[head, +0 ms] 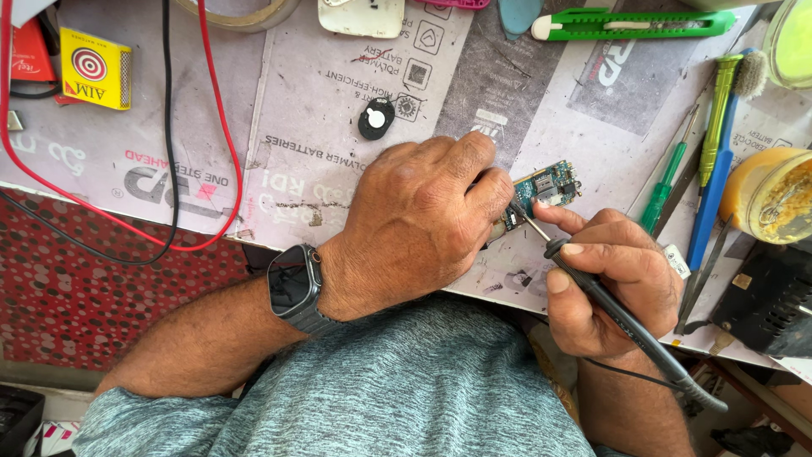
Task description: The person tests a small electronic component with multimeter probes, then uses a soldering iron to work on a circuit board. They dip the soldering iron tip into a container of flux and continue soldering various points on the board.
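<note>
pinching the slim black soldering iron (622,317) like a pen, the fingers (584,250) of the right hand (613,292) are curled tightly round its shaft, thumb and forefinger pressed together near the front. the metal tip of the iron is laid against the near edge of a small blue-green circuit board (545,186), just beyond those fingertips. the board is held down by the left hand (414,228), whose fingers (482,182) are bent and bunched together over its left end; whether the board is gripped between them or only pressed flat cannot be told, since that end is covered by the hand. a dark smartwatch (294,283) is worn on the left wrist. the iron's cord is seen trailing back from the right hand, past the wrist.

just beyond the left knuckles a small round black part (375,118) is lying on the printed paper sheets (338,76) that cover the bench. to the right of the right-hand fingers, green-handled screwdrivers (668,186) and a blue-handled brush (715,169) are laid side by side, with a yellow pot (770,195) beside them. farther beyond the fingers, a green utility knife (634,24) is lying at the far edge. well away to the left, red and black wires (169,169) are looped over the sheets near a yellow matchbox (93,68).
</note>
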